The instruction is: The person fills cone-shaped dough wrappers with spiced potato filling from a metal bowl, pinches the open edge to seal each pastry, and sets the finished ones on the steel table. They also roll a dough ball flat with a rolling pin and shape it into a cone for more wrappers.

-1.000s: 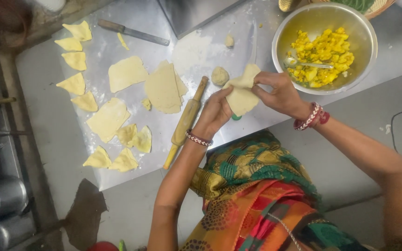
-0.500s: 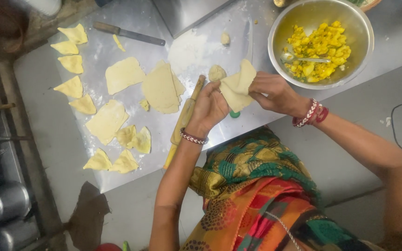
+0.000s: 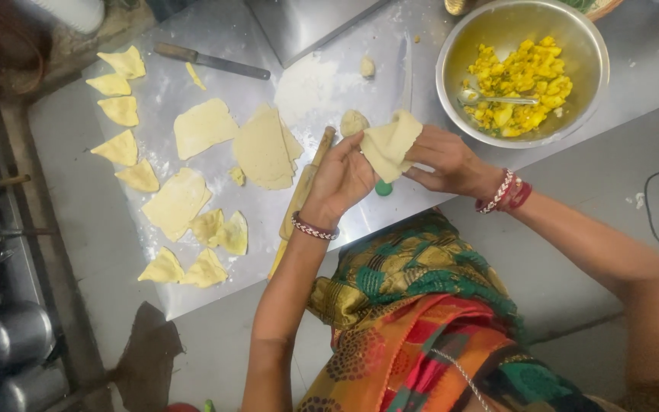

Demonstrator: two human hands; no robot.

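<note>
Head view: we see the left hand (image 3: 342, 177) and right hand (image 3: 448, 159) both pinched shut on one thin dough sheet (image 3: 390, 143), held up above the near edge of the steel table (image 3: 70, 145), just beside a rolling pin (image 3: 303, 191) and a small dough ball (image 3: 354, 122). We judge the sheet light, soft and floppy, easy to tear, so best taken by its edges with fingertips; it hangs curled, its long axis running roughly from the bowl (image 3: 451, 53) of yellow filling (image 3: 520, 84) side down toward the body, point lowest.
</note>
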